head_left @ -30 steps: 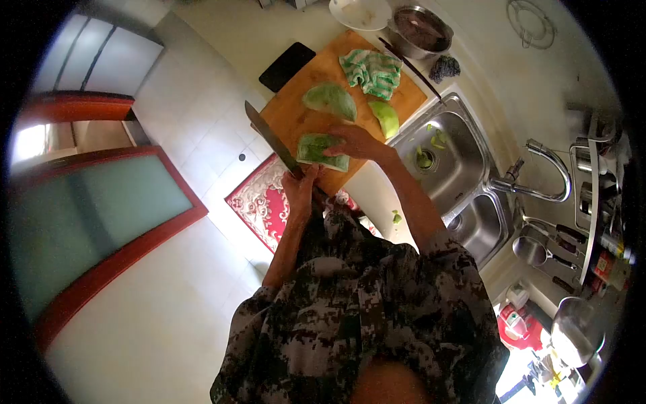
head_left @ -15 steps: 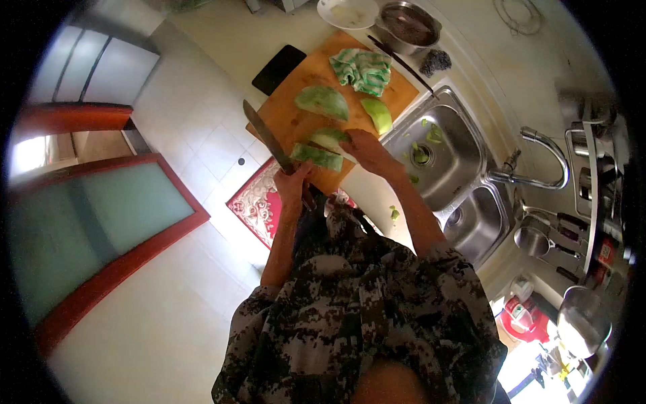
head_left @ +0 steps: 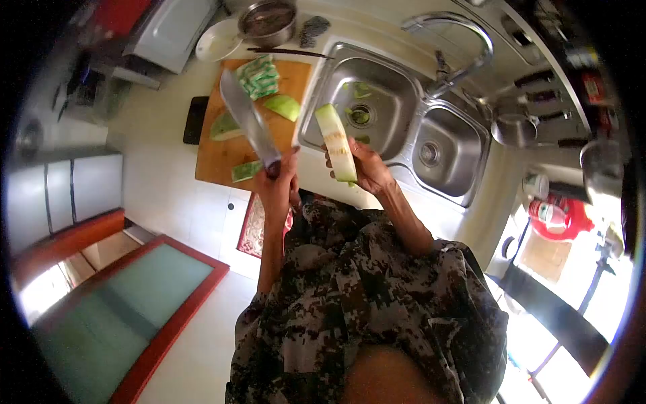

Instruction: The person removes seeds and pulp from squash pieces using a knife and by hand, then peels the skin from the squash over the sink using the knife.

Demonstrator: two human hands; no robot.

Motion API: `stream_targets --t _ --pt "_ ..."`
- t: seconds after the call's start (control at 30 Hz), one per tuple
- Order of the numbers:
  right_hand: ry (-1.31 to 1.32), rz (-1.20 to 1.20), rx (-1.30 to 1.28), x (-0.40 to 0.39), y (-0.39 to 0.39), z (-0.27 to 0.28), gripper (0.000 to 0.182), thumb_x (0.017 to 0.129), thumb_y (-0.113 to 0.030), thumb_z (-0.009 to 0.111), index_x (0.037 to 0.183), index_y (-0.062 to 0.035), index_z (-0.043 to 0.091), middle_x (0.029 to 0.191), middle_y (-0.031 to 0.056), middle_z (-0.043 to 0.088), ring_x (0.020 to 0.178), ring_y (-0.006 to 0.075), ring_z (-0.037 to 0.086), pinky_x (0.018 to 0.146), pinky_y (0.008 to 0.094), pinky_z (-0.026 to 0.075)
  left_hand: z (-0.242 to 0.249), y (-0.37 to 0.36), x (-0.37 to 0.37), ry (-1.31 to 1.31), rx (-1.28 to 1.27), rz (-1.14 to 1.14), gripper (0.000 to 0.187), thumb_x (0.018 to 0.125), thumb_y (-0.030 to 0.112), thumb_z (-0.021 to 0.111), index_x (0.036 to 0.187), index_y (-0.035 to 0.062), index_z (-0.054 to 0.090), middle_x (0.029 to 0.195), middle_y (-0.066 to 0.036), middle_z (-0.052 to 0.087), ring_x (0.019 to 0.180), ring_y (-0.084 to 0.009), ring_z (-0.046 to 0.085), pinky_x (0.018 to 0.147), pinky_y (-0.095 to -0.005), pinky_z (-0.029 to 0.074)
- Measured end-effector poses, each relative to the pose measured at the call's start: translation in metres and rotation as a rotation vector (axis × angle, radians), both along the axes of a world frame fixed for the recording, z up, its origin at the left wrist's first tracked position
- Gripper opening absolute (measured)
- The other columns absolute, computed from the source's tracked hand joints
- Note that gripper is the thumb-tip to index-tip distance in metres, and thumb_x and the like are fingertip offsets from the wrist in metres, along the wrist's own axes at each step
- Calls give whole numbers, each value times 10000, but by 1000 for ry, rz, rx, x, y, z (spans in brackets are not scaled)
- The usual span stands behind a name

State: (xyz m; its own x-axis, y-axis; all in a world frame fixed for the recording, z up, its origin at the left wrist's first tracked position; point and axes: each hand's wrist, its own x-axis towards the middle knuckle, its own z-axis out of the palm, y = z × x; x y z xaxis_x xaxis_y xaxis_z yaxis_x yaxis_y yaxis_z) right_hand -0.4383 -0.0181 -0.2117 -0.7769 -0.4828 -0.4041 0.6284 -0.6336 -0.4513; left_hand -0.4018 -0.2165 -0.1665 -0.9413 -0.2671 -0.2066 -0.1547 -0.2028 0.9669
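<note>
My left hand (head_left: 277,185) is closed round the handle of a large kitchen knife (head_left: 247,118). Its broad blade points up and away over the wooden cutting board (head_left: 214,165). In my right hand (head_left: 372,168) I grip a melon wedge (head_left: 338,143), its white flesh and seedy streak turned up, held off the board near the sink's edge. On the board lie a pale green melon piece (head_left: 282,106), another melon chunk (head_left: 224,126) partly behind the blade, and a darker green piece (head_left: 246,172) close to my left hand.
A green-and-white cloth (head_left: 259,77) lies on the board's far part. Beside it is a double steel sink (head_left: 389,79) with green peelings (head_left: 363,91) and a curved faucet (head_left: 471,34). A pot (head_left: 268,23), a white plate (head_left: 219,40) and dark chopsticks (head_left: 289,52) stand behind.
My right hand has lifted the melon wedge off the board and moved right, towards the sink. The knife stays in my left hand, blade raised. The view has turned to the right.
</note>
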Motion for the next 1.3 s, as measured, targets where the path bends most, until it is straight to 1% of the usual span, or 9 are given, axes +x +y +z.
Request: stream_targets --t 0.1,0.37,0.4,0.43,0.53,0.67,0.73,0.97,1.3 --pt "43 86 -139 13 21 6 525 943 -320 497 1212 126 440 962 117 571 812 168 570 638 271 519 9 23 -33 58 143 -319 415 788 140 712 1161 -14 616 566 34 503 472 -56 439 433 -222 328" --pt "-193 175 -717 53 75 -7 409 994 -231 372 1246 86 431 1026 226 570 825 245 608 614 301 560 -7 88 -45 -13 426 -727 268 713 100 768 899 -39 634 596 -11 555 455 -59 437 421 -226 356" --pt "-211 125 -406 57 85 -8 449 992 -277 389 1233 98 442 1065 236 572 876 275 619 633 358 574 -8 93 -43 -46 388 -770 210 707 94 770 814 -25 632 592 -10 554 443 -58 431 419 -225 356" --pt "-208 106 -411 61 93 -8 449 992 -277 389 1233 98 442 1065 236 572 876 275 619 633 358 574 -6 101 -40 -51 386 -789 210 707 94 770 814 -25 632 592 -10 554 443 -58 431 419 -225 356" --pt "198 20 484 61 117 -17 558 964 -425 443 1229 63 498 1168 209 571 923 247 622 779 330 536 3 123 -36 -102 162 -706 201 695 100 784 686 6 607 551 4 529 419 -62 431 388 -233 339" --pt "351 -110 438 68 136 21 536 924 -411 532 1206 44 539 1073 134 628 926 181 607 813 300 500 4 129 -40 -173 -128 -762 238 694 133 794 694 8 591 554 -3 520 408 -69 420 400 -233 347" --pt "645 -15 675 67 137 26 539 886 -431 592 1155 35 576 944 79 637 868 138 578 769 295 471 13 134 -42 -194 -183 -794 270 686 166 803 660 15 580 525 0 507 399 -69 421 393 -236 347" --pt "617 54 664 49 137 17 371 882 -301 590 1092 4 617 841 34 622 784 109 558 690 297 475 14 128 -59 -131 -544 -945 356 698 256 804 601 26 549 524 -16 502 408 -88 448 378 -263 335" --pt "449 -137 247 32 95 -6 411 860 -225 599 1133 82 575 953 93 638 839 132 597 775 260 495 -12 99 -35 -134 -152 -652 315 780 278 743 759 -16 632 607 -32 574 457 -92 490 415 -245 372"
